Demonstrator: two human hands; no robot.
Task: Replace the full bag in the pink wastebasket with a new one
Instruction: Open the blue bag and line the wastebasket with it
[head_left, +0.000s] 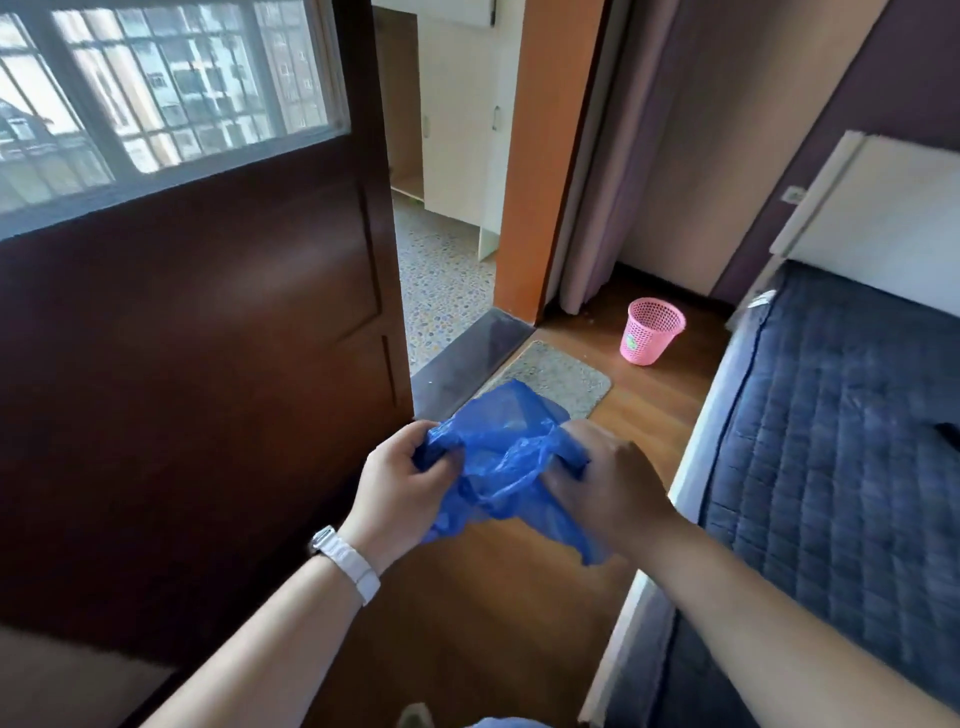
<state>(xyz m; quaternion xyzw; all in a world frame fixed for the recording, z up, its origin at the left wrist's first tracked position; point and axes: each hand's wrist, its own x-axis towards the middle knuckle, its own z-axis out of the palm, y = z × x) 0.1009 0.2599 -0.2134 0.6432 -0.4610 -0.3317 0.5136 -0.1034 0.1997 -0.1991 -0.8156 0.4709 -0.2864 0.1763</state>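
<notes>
A crumpled blue plastic bag (506, 457) hangs between both my hands in front of me, above the wooden floor. My left hand (402, 480), with a white watch on the wrist, grips the bag's left edge. On the other side, my right hand (605, 475) holds the right edge with curled fingers. The pink mesh wastebasket (652, 332) stands upright on the floor farther ahead, near the curtain and the bed's corner. No bag shows over its rim; its inside is too small to make out.
A dark brown door (208, 364) stands open at my left. A grey mat (556, 376) lies at the threshold of a doorway to a pebble-patterned floor. A bed with a navy quilt (831, 441) fills the right side. A strip of wooden floor leads to the basket.
</notes>
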